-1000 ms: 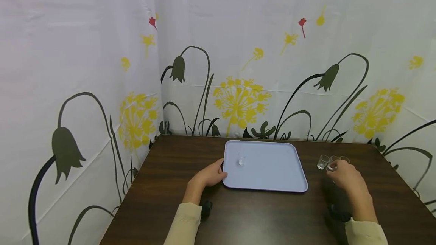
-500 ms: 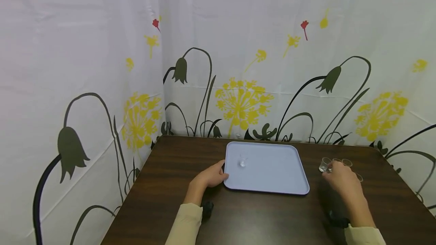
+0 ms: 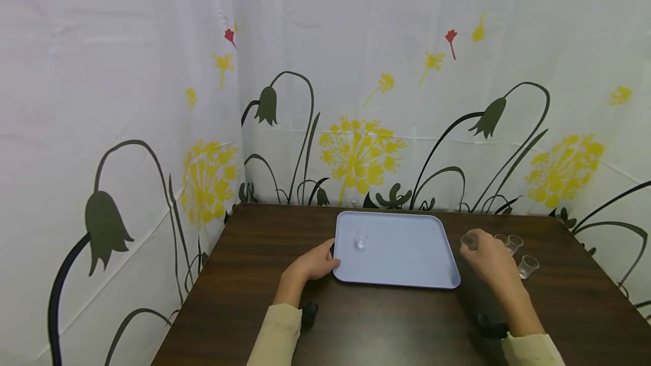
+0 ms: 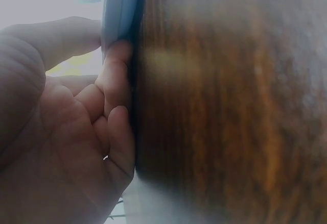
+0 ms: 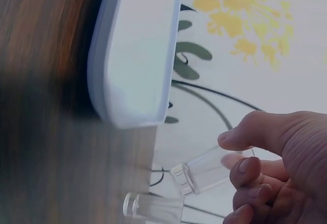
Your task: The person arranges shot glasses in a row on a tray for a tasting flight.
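Evidently, the tray is steadied at its 9 o'clock edge by the pinching left hand, while a small glass is gripped by the right hand above the surface, just off the tray's 3 o'clock edge.

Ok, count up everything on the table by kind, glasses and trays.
Small clear glasses: 5, counting the tray glass and the held glass in the right hand.
Blue tray: 1.
Total: 6.
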`<action>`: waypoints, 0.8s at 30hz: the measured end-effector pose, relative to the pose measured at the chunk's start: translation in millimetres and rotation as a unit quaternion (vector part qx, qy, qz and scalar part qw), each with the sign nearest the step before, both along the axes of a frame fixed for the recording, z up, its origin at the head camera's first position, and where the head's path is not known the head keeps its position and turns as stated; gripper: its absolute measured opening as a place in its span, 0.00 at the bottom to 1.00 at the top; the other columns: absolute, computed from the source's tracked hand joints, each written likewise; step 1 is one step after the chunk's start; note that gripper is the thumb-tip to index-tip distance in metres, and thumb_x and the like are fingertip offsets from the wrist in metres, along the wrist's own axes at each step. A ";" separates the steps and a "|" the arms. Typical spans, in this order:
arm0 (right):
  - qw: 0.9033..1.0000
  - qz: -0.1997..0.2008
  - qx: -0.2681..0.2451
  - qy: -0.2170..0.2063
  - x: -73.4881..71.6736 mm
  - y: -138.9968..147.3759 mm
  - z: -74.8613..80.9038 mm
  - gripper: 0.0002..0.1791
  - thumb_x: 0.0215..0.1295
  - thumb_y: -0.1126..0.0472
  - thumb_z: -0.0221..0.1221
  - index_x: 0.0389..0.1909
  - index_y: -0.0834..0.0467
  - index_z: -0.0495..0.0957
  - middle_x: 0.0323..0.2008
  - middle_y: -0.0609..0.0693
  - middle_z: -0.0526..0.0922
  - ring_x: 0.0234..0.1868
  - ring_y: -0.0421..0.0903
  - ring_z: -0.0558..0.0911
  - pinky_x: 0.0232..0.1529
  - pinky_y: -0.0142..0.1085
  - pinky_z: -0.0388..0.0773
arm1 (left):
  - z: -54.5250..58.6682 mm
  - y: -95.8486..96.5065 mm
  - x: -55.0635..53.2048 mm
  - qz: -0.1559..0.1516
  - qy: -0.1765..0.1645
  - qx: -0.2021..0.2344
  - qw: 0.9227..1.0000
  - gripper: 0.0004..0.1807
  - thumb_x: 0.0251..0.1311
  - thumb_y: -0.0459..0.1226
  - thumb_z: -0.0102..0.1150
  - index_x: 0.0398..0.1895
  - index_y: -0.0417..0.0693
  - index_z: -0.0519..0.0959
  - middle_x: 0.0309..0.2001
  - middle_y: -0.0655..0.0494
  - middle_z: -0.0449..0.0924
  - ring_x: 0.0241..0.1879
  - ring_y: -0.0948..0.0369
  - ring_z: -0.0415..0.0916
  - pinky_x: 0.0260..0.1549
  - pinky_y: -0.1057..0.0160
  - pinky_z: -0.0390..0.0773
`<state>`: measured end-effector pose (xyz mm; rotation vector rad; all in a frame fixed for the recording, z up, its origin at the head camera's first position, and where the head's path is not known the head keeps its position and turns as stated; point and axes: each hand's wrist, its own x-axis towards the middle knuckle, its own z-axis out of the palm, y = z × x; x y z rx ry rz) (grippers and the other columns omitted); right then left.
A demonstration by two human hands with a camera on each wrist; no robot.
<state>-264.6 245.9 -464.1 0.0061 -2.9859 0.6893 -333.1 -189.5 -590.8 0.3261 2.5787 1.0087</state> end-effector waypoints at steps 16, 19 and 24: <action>1.000 0.009 -0.002 0.017 -6.9 -47.7 -5.8 0.26 0.73 0.57 0.62 0.65 0.67 0.78 0.35 0.58 0.88 0.27 0.48 0.78 0.25 0.41 0.72 | -0.6 -0.1 0.1 0.007 0.006 0.004 1.000 0.39 0.74 0.45 0.62 0.83 0.47 0.61 0.27 0.58 0.77 0.24 0.60 0.73 0.26 0.61 0.71; 1.000 0.009 0.003 0.023 -7.4 -56.6 -10.5 0.26 0.73 0.55 0.63 0.66 0.63 0.78 0.33 0.53 0.85 0.25 0.47 0.76 0.23 0.40 0.70 | 3.6 0.3 3.5 0.005 0.004 0.004 1.000 0.39 0.74 0.46 0.61 0.83 0.49 0.61 0.27 0.58 0.77 0.25 0.61 0.72 0.26 0.61 0.71; 0.999 0.015 0.007 0.030 -8.5 -72.0 -14.1 0.25 0.73 0.53 0.63 0.67 0.59 0.79 0.31 0.49 0.84 0.24 0.45 0.74 0.21 0.40 0.68 | 10.5 2.7 7.8 0.008 0.007 0.006 1.000 0.39 0.74 0.44 0.62 0.83 0.46 0.60 0.26 0.57 0.77 0.24 0.60 0.72 0.25 0.60 0.71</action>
